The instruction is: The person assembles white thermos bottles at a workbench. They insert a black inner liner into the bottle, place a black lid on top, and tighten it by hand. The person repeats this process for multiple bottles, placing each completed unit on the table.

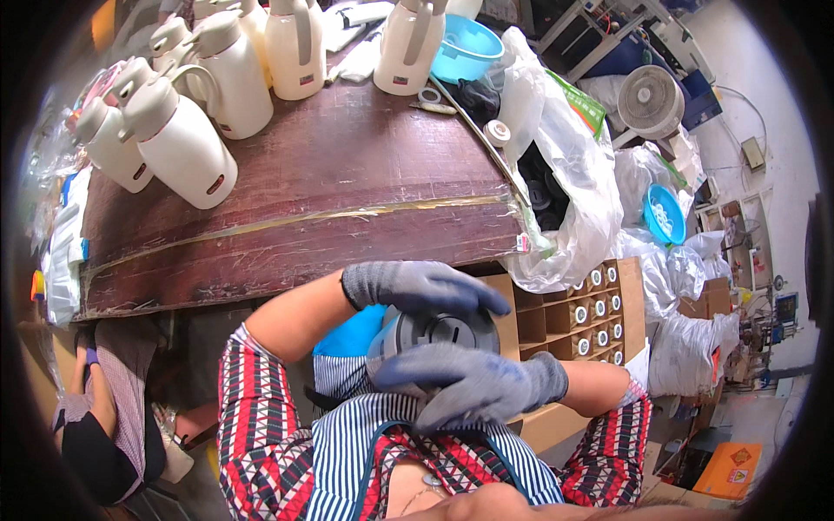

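Observation:
Both my hands wear grey knit gloves. My left hand [421, 286] lies over the far side of a round grey-black part [445, 328], a disc-shaped base with a slot in its middle. My right hand [469, 382] wraps its near side. I hold the part close to my chest, below the front edge of the dark wooden table [347, 174]. A blue piece [352, 334] shows just left of the part, under my left wrist.
Several cream thermos jugs [178, 143] stand along the table's back and left. A blue bowl [465, 48] and tape roll [497, 132] sit at the back right. A clear bag [565, 200] of dark parts hangs off the right edge, above a cardboard box [582, 317] with dividers.

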A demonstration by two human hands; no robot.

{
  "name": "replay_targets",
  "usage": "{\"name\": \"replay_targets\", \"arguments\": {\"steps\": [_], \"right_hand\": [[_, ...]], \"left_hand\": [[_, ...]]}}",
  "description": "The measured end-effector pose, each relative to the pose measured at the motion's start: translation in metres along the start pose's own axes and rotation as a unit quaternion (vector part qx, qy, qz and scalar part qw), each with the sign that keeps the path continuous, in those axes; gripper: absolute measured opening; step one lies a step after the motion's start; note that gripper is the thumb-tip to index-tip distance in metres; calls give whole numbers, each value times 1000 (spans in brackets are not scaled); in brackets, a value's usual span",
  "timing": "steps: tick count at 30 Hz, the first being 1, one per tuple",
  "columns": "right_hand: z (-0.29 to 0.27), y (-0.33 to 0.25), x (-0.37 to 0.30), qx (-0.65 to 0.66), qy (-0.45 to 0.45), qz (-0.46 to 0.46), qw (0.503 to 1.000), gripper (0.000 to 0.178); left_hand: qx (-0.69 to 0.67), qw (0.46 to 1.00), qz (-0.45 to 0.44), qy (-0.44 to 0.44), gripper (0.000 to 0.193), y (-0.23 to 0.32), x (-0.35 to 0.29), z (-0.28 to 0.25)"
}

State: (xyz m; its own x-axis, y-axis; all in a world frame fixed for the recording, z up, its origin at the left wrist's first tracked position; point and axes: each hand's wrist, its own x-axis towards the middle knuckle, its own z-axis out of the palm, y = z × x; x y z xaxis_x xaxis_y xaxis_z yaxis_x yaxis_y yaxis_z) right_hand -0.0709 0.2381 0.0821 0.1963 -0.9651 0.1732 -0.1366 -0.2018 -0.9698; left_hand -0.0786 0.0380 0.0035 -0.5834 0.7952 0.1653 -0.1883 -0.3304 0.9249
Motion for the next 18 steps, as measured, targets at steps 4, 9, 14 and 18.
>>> {"name": "replay_targets", "arguments": {"steps": [4, 9, 14, 18], "right_hand": [[-36, -32, -16, -486, 73, 28, 870, 45], [-35, -24, -41, -600, -37, 53, 798, 44], [-35, -44, -31, -626, -70, 4, 777, 31], [-16, -60, -30, -650, -113, 58, 750, 22]], "left_hand": [[-67, 960, 86, 256, 66, -50, -28, 16], [-34, 937, 19, 346, 66, -89, -49, 38], [81, 953, 29, 291, 58, -97, -55, 41], [111, 944, 66, 303, 39, -117, -51, 48]]}}
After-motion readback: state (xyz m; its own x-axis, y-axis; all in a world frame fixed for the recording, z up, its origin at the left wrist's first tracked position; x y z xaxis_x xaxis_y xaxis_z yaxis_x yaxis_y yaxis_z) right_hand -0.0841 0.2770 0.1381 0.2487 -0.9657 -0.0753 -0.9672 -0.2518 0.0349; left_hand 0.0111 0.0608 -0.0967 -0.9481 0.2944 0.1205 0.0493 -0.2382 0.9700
